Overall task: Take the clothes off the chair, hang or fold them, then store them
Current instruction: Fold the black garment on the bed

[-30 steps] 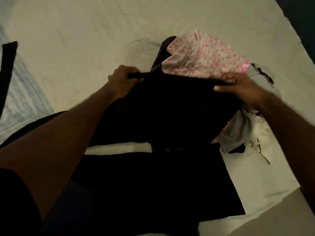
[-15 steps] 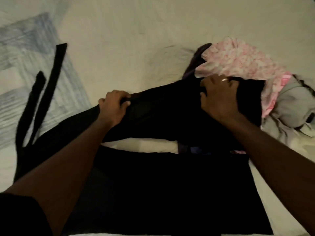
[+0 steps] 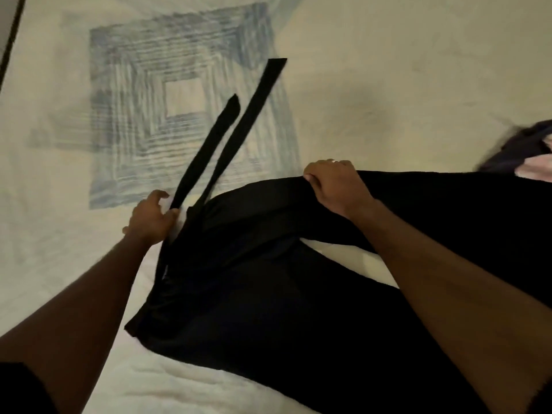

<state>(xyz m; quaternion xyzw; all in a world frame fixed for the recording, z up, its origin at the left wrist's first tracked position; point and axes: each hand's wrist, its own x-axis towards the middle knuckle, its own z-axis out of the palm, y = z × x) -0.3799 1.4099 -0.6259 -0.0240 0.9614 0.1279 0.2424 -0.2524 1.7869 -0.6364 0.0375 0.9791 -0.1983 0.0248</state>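
two long straps trail from the black garment spread across the cream bedsheet, over its blue square print. the left hand pinches the near strap at its base, while the right hand grips a folded edge of the garment, fingers curled round the cloth. a pink and dark pile lies at the right edge.

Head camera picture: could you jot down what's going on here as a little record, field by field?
surface: pale bedsheet with a blue square print
main item: black garment spread on the sheet
straps: two black straps trail up across the print
left hand: pinches the garment where the straps begin
right hand: grips a folded edge of the garment
far right: a bit of dark and pink clothing at the frame edge
stage: folding in progress, nothing stored yet
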